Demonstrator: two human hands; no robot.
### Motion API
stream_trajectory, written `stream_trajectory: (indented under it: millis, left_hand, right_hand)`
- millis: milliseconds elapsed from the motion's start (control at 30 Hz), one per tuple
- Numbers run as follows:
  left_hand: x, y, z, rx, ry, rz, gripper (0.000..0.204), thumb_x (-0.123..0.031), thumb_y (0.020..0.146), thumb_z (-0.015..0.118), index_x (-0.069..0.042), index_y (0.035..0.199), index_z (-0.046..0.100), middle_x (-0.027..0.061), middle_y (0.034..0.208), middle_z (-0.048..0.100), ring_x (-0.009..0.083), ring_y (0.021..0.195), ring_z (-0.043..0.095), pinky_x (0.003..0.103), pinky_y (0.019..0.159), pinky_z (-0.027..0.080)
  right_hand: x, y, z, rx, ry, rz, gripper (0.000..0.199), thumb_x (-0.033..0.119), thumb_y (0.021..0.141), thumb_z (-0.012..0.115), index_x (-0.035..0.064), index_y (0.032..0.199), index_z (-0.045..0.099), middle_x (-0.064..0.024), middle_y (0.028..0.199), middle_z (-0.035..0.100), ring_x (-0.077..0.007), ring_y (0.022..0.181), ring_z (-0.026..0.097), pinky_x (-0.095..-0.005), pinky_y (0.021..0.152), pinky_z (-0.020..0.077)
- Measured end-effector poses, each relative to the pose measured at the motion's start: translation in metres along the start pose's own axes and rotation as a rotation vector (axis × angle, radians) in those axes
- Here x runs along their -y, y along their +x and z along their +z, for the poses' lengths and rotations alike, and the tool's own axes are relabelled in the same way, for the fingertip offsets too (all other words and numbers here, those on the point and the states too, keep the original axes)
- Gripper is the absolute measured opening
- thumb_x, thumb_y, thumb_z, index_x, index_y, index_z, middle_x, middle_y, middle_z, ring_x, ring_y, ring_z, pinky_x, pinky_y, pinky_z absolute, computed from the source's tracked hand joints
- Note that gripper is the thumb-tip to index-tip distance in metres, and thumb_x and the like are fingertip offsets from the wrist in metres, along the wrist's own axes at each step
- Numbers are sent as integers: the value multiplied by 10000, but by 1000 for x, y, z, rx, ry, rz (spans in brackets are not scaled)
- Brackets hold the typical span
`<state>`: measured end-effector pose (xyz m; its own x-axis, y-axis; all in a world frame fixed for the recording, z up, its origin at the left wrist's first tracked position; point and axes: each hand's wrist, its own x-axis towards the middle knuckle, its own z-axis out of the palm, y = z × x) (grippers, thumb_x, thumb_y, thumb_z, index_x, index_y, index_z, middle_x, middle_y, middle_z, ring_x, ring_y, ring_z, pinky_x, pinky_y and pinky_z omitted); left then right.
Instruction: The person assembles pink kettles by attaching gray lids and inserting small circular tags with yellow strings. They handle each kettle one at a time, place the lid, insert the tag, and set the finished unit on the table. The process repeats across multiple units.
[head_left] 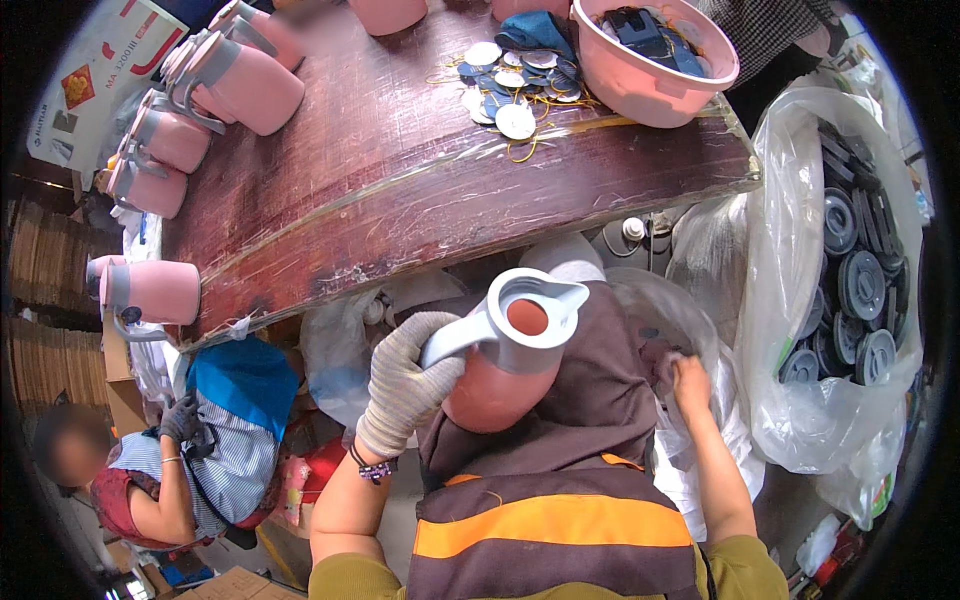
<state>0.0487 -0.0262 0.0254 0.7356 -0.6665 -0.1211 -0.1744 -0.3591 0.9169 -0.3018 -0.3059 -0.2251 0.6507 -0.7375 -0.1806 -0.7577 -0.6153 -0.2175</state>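
Observation:
In front of my lap a pink jug (505,390) with a grey collar, spout and handle is held up, tilted so that its round mouth shows. My left hand (402,385), in a light knitted glove, is closed around its handle. Bare and slightly blurred, my right hand (691,388) is down at the right side of my brown apron (590,400). Its fingers are closed on a bunched piece of brown cloth (660,360); whether this is part of the apron I cannot tell.
Several pink jugs (250,85) line the left of the reddish-brown table (330,190). Tags with yellow strings (515,120) lie near a pink basin (640,95). A clear bag of dark grey lids (860,285) stands at right. A gloved co-worker (215,450) sits at left.

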Motion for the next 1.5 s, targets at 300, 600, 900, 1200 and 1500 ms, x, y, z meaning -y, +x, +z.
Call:
stream_trajectory:
  millis: [300, 600, 900, 1200, 1500]
  left_hand:
    - [10, -11, 3, 119, 36, 151, 402, -139, 674, 695, -26, 1054, 636, 139, 886, 656, 263, 807, 651, 342, 743, 510]
    - [3, -15, 7, 95, 74, 218, 344, -116, 687, 663, -20, 1016, 642, 144, 863, 653, 259, 781, 649, 334, 722, 506]
    - [17, 4, 3, 93, 141, 395, 315, -80, 659, 684, -41, 969, 645, 139, 823, 641, 292, 780, 649, 352, 711, 510]
    - [48, 37, 11, 144, -32, 42, 179, -164, 789, 714, -31, 885, 643, 62, 789, 650, 123, 764, 600, 282, 702, 485]
    - [-2, -43, 65, 276, 256, 232, 455, -329, 812, 675, 28, 1074, 572, 233, 762, 631, 382, 657, 635, 436, 597, 495]
  right_hand:
    - [164, 69, -212, 329, 1653, 42, 245, 197, 952, 559, 11, 1101, 618, 10, 849, 624, -31, 655, 521, -163, 622, 434]
    - [236, 60, -209, 50, 744, -613, 336, 258, 922, 558, 22, 1156, 610, -152, 1173, 580, -257, 1090, 555, -360, 953, 420]
    - [270, 44, -201, -49, 538, -1052, 603, 392, 691, 740, 93, 1195, 595, -205, 1218, 507, -385, 1095, 513, -459, 946, 411]
    - [292, 31, -213, -25, 399, -1232, 569, 433, 716, 700, 156, 1201, 593, -129, 1197, 558, -306, 1094, 535, -416, 841, 428]
    - [267, 64, -187, 169, 274, -466, 571, 495, 888, 509, 77, 1277, 514, -178, 1218, 584, -342, 1129, 554, -418, 936, 439]
